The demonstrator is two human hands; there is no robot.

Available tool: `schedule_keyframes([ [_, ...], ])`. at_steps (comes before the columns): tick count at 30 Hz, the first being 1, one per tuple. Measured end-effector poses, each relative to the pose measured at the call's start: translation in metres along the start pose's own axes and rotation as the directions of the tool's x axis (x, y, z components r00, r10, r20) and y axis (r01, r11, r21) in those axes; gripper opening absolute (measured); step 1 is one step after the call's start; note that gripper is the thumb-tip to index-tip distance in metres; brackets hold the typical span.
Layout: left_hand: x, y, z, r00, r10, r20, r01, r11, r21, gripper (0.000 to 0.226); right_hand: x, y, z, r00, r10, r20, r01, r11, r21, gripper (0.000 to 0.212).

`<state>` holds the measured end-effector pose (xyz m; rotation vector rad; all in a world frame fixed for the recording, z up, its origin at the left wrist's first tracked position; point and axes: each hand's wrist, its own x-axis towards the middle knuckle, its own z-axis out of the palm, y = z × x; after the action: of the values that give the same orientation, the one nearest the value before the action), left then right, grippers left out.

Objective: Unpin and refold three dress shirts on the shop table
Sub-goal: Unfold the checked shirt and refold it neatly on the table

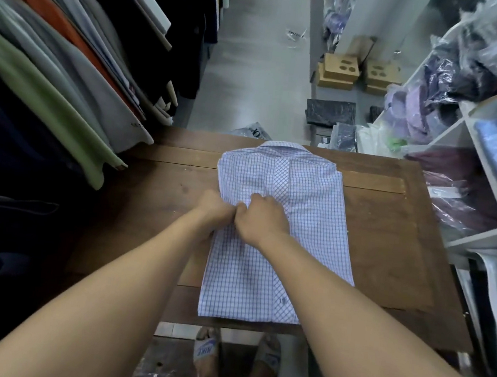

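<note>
Both my left hand (215, 210) and right hand (261, 218) pinch fabric at the left edge of the shirt (313, 235), flat on the table (389, 234), between hanging garments (52, 91) and shelves (463, 229).

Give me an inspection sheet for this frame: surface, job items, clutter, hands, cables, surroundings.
surface: brown wooden table, bare wood either side of the shirt
job's things: one checked shirt, folded, collar at the far edge; no other shirt on the table
clutter: nothing seen
grippers: left hand and right hand side by side, fingers pinching the shirt fabric; pin not visible
cables: nothing seen
surroundings: hanging garments left; white shelves with bagged clothes right; cardboard boxes on the floor beyond
</note>
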<state>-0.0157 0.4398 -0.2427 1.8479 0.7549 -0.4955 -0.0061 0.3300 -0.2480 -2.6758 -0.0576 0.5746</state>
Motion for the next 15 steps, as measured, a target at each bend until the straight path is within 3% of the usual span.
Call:
schedule_keyframes([
  [3,-0.007,0.001,-0.004,0.973,0.212,0.096,-0.216,0.976,0.037,0.022,-0.004,-0.007,-0.014,0.994,0.066,0.085,-0.085,0.966,0.243,0.064],
  [6,-0.025,0.015,-0.003,0.903,0.348,0.251,-0.347,0.937,-0.050,0.030,-0.005,-0.019,-0.030,0.964,0.129,0.232,-0.248,0.745,0.619,0.056],
  [8,-0.029,0.024,-0.006,0.885,0.308,0.348,-0.260,0.949,-0.180,0.037,-0.003,-0.020,-0.041,0.940,0.153,0.306,-0.336,0.582,0.741,0.044],
  [12,-0.021,0.023,-0.019,0.822,0.222,0.524,0.067,0.877,-0.476,0.051,-0.005,-0.009,-0.056,0.895,0.269,0.355,-0.442,0.433,0.785,0.025],
  [13,-0.022,0.022,-0.020,0.859,0.190,0.476,0.096,0.852,-0.514,0.047,-0.007,-0.005,-0.058,0.882,0.292,0.369,-0.462,0.382,0.801,0.026],
  [15,-0.014,0.016,-0.018,0.973,0.073,0.219,0.041,0.879,-0.475,0.033,-0.008,0.001,-0.056,0.863,0.324,0.387,-0.483,0.306,0.820,0.028],
])
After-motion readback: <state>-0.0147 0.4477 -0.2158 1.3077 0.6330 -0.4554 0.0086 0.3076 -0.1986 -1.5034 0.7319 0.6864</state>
